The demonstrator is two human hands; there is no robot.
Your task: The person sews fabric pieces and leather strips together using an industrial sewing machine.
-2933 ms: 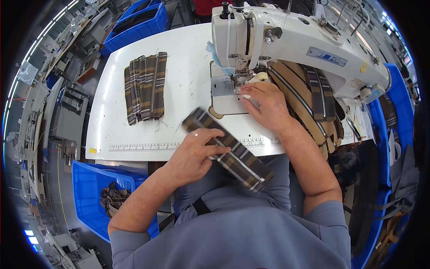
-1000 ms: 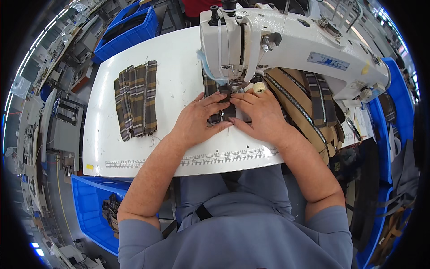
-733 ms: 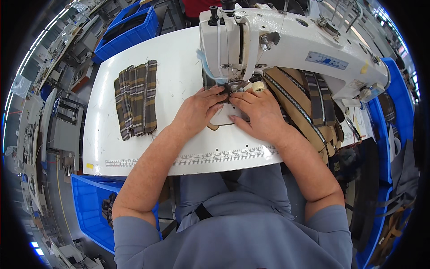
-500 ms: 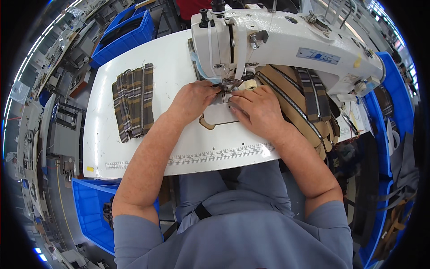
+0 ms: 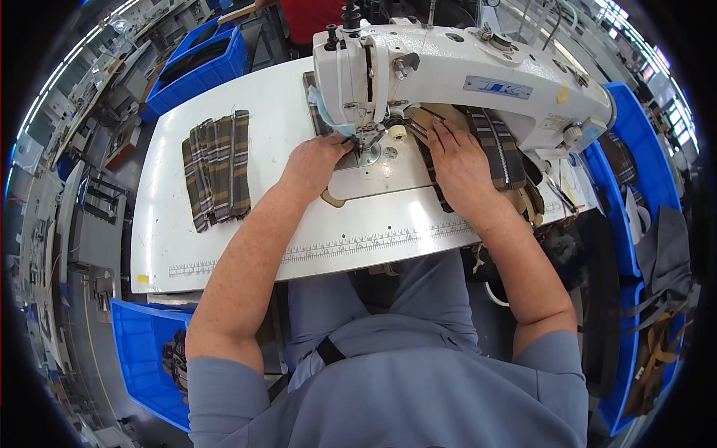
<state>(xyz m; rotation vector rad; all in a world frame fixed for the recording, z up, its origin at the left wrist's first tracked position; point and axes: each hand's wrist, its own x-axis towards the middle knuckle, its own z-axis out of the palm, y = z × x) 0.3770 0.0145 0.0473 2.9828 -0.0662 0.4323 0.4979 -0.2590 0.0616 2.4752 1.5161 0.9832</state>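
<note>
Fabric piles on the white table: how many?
2: a plaid pile on the left; a plaid-and-tan pile partly under the sewing machine, partly covered by the right hand. The machine could hide more.

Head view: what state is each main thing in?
Sewing machine: running or stopped unclear
Left hand: at the sewing machine, fingers bent, grip hidden
Right hand: fingers extended over the fabric pile, grip unclear
Fabric pile: layered, partly under the sewing machine
Plaid piece: partly hidden by the sewing machine
Plaid stack: flat on the table, overlapping
Lower-left blue bin: open, fabric inside
</note>
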